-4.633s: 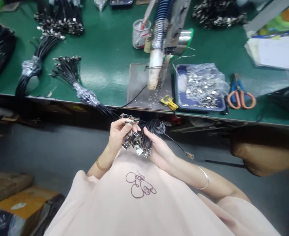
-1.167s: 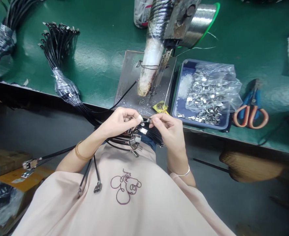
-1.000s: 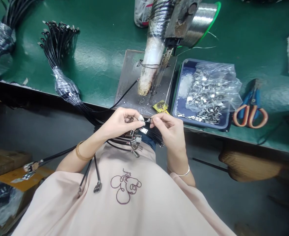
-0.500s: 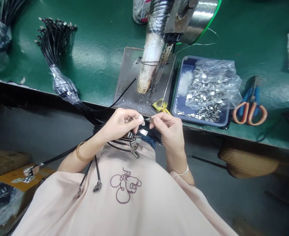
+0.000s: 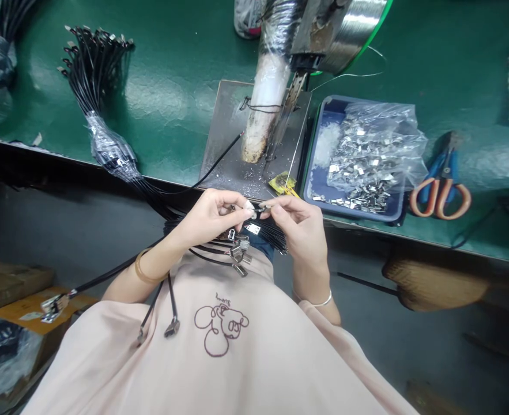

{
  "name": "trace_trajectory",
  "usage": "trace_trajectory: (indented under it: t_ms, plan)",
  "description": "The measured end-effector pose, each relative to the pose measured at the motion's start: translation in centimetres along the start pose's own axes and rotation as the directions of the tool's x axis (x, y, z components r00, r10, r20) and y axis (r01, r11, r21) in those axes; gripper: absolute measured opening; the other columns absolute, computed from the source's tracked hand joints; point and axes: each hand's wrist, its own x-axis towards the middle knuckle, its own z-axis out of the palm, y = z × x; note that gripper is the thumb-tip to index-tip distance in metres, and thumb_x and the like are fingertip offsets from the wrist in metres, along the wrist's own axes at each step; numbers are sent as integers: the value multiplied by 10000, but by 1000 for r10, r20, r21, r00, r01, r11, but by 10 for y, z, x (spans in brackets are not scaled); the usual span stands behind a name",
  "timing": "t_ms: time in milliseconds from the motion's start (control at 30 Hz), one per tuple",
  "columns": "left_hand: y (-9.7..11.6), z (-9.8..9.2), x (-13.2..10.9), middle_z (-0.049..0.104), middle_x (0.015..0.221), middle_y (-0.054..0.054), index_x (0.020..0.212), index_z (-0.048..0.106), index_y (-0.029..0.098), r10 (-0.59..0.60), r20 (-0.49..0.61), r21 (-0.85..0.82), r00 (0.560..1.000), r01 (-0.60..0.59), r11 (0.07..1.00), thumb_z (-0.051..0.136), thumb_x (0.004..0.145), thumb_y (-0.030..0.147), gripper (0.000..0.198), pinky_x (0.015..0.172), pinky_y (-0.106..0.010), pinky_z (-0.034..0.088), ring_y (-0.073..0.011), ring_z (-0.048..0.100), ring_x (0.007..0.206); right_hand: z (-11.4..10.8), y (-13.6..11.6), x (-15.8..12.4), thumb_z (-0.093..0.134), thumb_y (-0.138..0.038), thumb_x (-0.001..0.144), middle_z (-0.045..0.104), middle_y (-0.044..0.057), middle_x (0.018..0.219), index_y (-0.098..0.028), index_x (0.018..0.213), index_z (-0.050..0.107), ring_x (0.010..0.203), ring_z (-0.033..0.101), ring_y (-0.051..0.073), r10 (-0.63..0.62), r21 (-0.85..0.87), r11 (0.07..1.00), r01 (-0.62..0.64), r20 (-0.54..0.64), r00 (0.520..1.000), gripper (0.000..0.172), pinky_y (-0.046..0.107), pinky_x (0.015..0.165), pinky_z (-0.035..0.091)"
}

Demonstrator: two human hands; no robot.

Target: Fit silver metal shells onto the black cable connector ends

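My left hand (image 5: 213, 218) is closed in a pinch, with a whitish cover at its fingertips, on the end of a black cable. Facing it, my right hand (image 5: 301, 226) pinches a small metal connector piece (image 5: 264, 208) against that cable end; the fingers partly hide where the two meet. Just below my left hand hang several cable ends with silvery USB connectors (image 5: 238, 253). More black cables (image 5: 274, 235) lie beneath both hands, over the lap.
Ahead stands a soldering fixture with a wrapped white barrel (image 5: 263, 109) over a grey plate (image 5: 222, 121), beside a solder wire spool (image 5: 358, 34). A blue tray (image 5: 312, 187) holds metal shells and a plastic bag. Pliers (image 5: 441, 184) lie right; a wrapped cable bundle (image 5: 111, 147) lies left.
The metal piece in my right fingers has turned and shows less of its bright face. My right fingertips have shifted slightly left, while my left hand stays nearly in place.
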Motion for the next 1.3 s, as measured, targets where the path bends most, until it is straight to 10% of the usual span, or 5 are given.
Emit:
trace_trajectory:
  t_ms: [633,1300]
  plan:
    - [-7,4,-1,552,594,26,743,690,111,103,-110,15,989,-102,995,755,768,283,186,454,-174,316,-39,387,489,-6,6,2,794,-517,782,789,1,945,-294,976,786,651,662,105,45,66,997,-47,36,998,295,223,584,557]
    - [-10,1,1,641,600,-8,765,725,126,117,-44,15,992,-116,993,720,827,347,230,517,-196,417,-78,526,522,1,4,2,740,-545,825,687,-14,658,-236,836,788,579,611,108,43,86,995,-46,32,999,313,274,667,565]
